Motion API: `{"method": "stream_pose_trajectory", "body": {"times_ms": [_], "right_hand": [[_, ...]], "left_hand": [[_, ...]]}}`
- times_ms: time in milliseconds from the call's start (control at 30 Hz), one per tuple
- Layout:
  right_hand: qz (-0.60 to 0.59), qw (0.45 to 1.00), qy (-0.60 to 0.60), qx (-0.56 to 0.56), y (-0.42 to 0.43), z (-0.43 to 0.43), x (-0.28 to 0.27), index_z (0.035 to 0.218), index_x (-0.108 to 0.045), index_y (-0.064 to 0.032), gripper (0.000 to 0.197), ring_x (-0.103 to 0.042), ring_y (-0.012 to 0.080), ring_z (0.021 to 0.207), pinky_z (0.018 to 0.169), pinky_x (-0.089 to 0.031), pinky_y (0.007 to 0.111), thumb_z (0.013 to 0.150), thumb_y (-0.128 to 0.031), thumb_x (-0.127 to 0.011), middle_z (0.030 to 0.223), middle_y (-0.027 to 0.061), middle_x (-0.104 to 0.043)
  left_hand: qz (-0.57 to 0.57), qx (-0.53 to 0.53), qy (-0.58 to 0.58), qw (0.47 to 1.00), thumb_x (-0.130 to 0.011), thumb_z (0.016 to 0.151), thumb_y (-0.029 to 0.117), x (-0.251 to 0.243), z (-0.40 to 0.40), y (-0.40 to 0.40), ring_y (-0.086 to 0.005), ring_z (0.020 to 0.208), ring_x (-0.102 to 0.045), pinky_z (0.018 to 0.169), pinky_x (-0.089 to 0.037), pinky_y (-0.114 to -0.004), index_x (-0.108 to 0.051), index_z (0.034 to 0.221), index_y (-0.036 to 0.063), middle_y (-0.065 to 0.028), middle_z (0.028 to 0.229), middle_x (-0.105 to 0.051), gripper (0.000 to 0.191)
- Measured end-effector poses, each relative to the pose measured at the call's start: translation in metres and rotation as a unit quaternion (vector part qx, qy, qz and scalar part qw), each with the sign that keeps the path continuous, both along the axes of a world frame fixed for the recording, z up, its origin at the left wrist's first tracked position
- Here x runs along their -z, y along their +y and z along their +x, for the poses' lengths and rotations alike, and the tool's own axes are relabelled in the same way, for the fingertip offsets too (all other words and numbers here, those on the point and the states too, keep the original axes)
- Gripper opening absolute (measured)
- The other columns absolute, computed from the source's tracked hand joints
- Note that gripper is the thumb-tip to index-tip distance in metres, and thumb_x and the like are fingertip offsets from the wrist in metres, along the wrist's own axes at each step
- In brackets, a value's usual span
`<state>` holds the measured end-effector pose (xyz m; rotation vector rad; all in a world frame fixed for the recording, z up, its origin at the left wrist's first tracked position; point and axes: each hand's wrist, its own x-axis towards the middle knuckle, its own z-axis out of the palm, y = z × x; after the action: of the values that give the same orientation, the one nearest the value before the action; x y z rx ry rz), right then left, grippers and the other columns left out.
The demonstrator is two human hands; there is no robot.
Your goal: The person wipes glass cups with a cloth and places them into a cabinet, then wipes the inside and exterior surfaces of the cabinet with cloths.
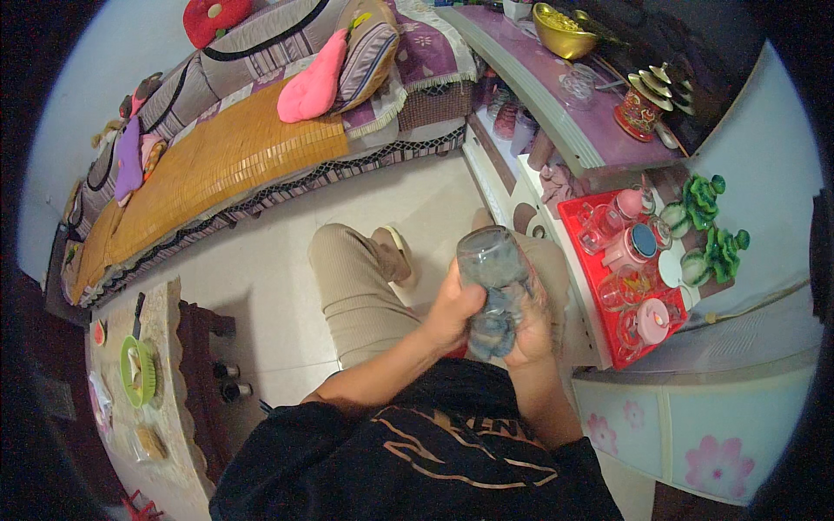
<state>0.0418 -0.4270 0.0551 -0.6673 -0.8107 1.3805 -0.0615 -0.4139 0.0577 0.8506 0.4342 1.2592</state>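
Between both hands, above my lap, is a clear glass vessel [493, 254], held tilted with one round end away from me. My left hand [456, 309] grips its left side, the thumb lying across the glass. On the other side my right hand [531, 325] closes around it; some fingers are hidden. Something bluish grey, perhaps a cloth, shows through or against the lower part [492, 332]; blur keeps me from telling which. Close by on the right, a red tray [609, 335] carries several glass cups, a pink lidded cup [651, 321] and a dark-lidded mug [632, 246].
Green cabbage-shaped ornaments [707, 215] stand behind the tray. A purple-topped cabinet [521, 84] holds a gold ingot-shaped bowl [565, 32]. The sofa [241, 130] with a bamboo mat runs along the far side. At left, a table [166, 338] bears a green basket [138, 371] and a knife [138, 316].
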Motion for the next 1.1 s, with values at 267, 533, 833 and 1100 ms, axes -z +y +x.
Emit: {"method": "stream_pose_trajectory", "body": {"times_ms": [267, 533, 833, 1100], "right_hand": [[0.092, 0.943, -0.301, 0.108, -0.004, 0.013, -0.010, 0.113, -0.050, -0.0050, 0.038, -0.054, 0.0261, 0.094, 0.084, -0.042, 0.038, 0.077, -0.011, -0.059, 0.106, 0.0122, -0.054], [0.310, 0.660, -0.662, 0.174, 0.002, 0.012, -0.005, 0.104, -0.053, -0.0027, 0.041, -0.052, 0.0367, 0.091, 0.078, -0.042, 0.044, 0.063, -0.002, -0.060, 0.104, 0.0186, -0.052], [-0.028, 0.996, 0.051, -0.065, -0.010, 0.004, -0.015, 0.113, -0.047, -0.0039, 0.042, -0.051, 0.0203, 0.099, 0.086, -0.041, 0.034, 0.075, -0.014, -0.062, 0.107, 0.0059, -0.051], [-0.027, 0.999, 0.021, 0.009, -0.013, 0.004, -0.021, 0.118, -0.043, -0.0008, 0.047, -0.046, 0.0195, 0.105, 0.090, -0.038, 0.033, 0.075, -0.008, -0.061, 0.115, 0.0073, -0.047]], "left_hand": [[0.019, 0.122, -0.039, 0.992, -0.063, 0.063, 0.059, 0.027, -0.008, 0.028, -0.0228, 0.115, -0.041, 0.095, -0.035, -0.036, -0.032, 0.126, 0.0058, -0.0112, 0.122, -0.044, 0.088], [-0.113, 0.108, -0.101, 0.983, -0.064, 0.076, 0.035, -0.001, -0.004, 0.014, -0.0176, 0.105, -0.047, 0.090, -0.038, -0.033, -0.036, 0.121, 0.0058, -0.0075, 0.114, -0.048, 0.060], [-0.003, 0.120, -0.099, 0.988, -0.076, 0.059, 0.042, -0.018, -0.001, 0.011, -0.0284, 0.108, -0.047, 0.093, -0.038, -0.039, -0.033, 0.121, 0.0025, -0.0149, 0.115, -0.048, 0.086], [0.038, 0.146, -0.084, 0.985, -0.076, 0.059, 0.042, -0.006, -0.008, 0.028, -0.0260, 0.111, -0.045, 0.094, -0.035, -0.039, -0.030, 0.127, 0.0040, -0.0122, 0.119, -0.046, 0.091]]}}
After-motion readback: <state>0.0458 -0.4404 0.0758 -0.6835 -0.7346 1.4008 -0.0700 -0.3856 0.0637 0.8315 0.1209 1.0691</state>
